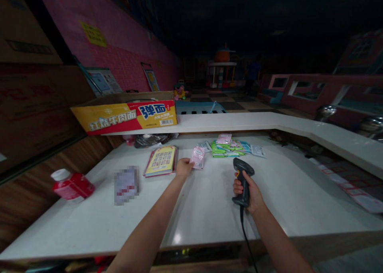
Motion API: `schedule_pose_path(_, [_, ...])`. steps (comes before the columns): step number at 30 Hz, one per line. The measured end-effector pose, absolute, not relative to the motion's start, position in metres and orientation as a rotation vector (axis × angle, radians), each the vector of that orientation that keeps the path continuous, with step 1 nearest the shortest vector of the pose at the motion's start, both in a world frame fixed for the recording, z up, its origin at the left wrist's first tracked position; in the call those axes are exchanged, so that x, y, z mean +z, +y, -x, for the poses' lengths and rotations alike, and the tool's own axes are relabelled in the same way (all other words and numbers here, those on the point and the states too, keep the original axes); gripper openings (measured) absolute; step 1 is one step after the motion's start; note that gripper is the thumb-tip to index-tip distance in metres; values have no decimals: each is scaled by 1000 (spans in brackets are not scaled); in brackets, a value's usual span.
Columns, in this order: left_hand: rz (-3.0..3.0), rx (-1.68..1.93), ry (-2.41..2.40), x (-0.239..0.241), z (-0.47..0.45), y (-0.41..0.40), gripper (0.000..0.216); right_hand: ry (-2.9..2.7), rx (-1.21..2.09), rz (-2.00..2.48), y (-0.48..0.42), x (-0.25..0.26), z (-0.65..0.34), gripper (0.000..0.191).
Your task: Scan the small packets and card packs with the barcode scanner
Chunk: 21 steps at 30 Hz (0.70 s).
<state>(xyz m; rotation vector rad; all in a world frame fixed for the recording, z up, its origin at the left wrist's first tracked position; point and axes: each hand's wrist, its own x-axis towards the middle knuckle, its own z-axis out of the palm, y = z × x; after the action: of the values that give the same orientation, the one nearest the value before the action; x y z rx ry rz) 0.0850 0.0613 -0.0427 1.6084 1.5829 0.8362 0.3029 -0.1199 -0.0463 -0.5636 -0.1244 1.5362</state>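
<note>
My right hand is wrapped round the grip of a black barcode scanner, held upright above the white counter with its cable hanging down. My left hand pinches the edge of a small pink packet near the middle of the counter. Behind and to the right lies a pile of green packets, with another pink packet on top. Blue and white packets stick out at the pile's right side. Left of my left hand sits a stack of yellow-covered booklets.
A red bottle with a white cap lies at the left, near a blurred-out flat item. A yellow and red cardboard box stands on the raised ledge behind. Printed sheets lie at the right.
</note>
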Motion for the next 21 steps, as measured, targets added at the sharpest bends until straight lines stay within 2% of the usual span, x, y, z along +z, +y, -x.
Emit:
schedule_pose_path(4, [-1657, 1072, 1332, -56, -65, 34, 23, -178, 1519, 628, -122, -45, -299, 29])
schedule_pose_path(9, [-1647, 1222, 1151, -69, -60, 24, 30, -290, 1445, 858, -128, -34, -282, 36])
schedule_pose_path(14, [-1601, 1229, 1129, -71, -61, 27, 32, -460, 1386, 1092, -145, -23, -245, 50])
schedule_pose_path(21, [-1606, 1192, 1190, -68, -62, 26, 24, -518, 1331, 1199, -164, -24, -219, 52])
